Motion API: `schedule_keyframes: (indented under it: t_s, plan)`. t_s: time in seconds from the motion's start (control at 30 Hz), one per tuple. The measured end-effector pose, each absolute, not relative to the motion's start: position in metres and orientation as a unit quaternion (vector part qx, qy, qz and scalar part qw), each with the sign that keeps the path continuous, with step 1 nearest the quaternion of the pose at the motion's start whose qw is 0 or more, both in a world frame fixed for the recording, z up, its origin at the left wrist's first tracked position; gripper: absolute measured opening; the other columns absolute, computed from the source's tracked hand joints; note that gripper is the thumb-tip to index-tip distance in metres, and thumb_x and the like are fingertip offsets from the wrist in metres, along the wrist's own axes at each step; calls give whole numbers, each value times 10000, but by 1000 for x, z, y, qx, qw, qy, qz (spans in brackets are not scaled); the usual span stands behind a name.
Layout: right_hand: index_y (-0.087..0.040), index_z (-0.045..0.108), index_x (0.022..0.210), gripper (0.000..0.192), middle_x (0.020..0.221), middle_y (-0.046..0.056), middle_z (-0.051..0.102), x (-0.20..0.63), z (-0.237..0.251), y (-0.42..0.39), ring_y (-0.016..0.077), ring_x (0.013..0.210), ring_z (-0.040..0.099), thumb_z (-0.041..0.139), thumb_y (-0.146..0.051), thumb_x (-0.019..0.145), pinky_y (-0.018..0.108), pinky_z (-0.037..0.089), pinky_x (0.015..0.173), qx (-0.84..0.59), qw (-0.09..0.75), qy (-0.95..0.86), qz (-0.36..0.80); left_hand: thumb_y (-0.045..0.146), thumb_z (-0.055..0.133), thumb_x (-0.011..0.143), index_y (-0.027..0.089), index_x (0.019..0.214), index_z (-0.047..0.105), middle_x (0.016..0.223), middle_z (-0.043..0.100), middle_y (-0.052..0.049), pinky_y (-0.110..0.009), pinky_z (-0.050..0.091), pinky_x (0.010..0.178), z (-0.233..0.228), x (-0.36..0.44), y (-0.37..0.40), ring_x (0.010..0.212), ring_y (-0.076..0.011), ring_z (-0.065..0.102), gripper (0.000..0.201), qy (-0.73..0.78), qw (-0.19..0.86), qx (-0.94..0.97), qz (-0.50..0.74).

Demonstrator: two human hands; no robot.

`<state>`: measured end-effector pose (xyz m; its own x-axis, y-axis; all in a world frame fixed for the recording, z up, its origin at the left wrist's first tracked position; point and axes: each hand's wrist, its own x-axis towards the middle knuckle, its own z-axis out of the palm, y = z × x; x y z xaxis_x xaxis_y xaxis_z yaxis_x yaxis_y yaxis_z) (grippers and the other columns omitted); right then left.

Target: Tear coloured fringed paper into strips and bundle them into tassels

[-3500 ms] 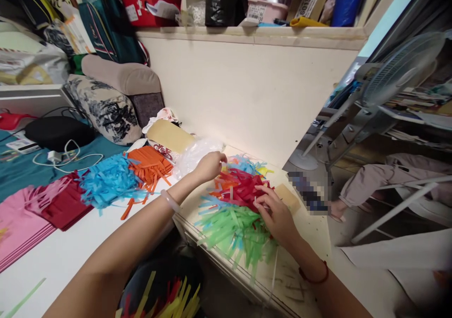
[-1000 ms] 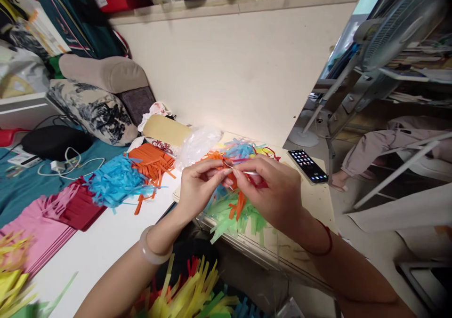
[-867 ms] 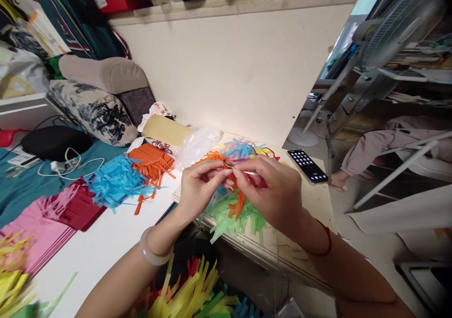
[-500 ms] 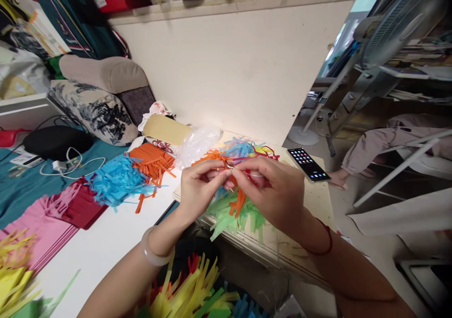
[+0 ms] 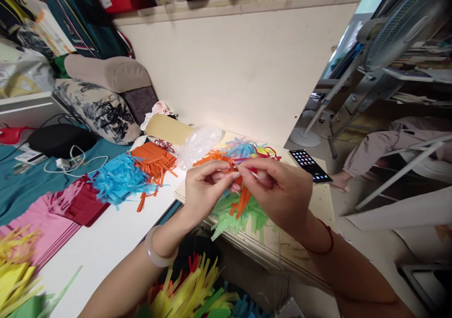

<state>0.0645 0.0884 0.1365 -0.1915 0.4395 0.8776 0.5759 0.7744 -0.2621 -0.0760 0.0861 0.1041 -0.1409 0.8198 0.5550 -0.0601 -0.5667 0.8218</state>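
Left hand (image 5: 206, 191) and right hand (image 5: 278, 191) meet fingertip to fingertip above near edge of small table (image 5: 318, 205), pinching orange paper strips (image 5: 240, 204) around thin white stick, partly hidden. Green strips (image 5: 243, 217) heaped beneath. Risk: loose pinch lets strips slip off, scatter into pile. Phone (image 5: 310, 165) at far right corner.

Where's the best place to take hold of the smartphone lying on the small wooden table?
Grip the smartphone across its long side edges, coming from above on the right. It lies flat, screen up, near the table's far right corner, clear of the paper strips, so its sides are free.
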Motion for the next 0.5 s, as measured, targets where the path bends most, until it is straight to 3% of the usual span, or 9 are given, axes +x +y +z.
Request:
schedule_keyframes:
  t_s: [0.33, 0.5]
  plan:
    - [-214, 653, 787, 49, 534, -54, 594, 66, 137, 84, 70, 478, 530, 628, -212, 830, 203, 428, 504, -317, 541, -777, -50, 330, 738, 722, 168, 720, 639, 598, 674, 15, -180, 549, 437, 105, -76, 86, 464, -100, 636, 190, 350, 277, 581, 681]
    - [-211, 670, 839, 40, 532, -47, 587, 70, 138, 82, 82, 500, 548, 635, -231, 836, 213, 431, 515, -320, 515, -794, -40, 240, 734, 723, 169, 740, 630, 638, 686, 22, -175, 561, 462, 105, -77, 85, 476, -97, 645, 127, 328, 296, 576, 687]
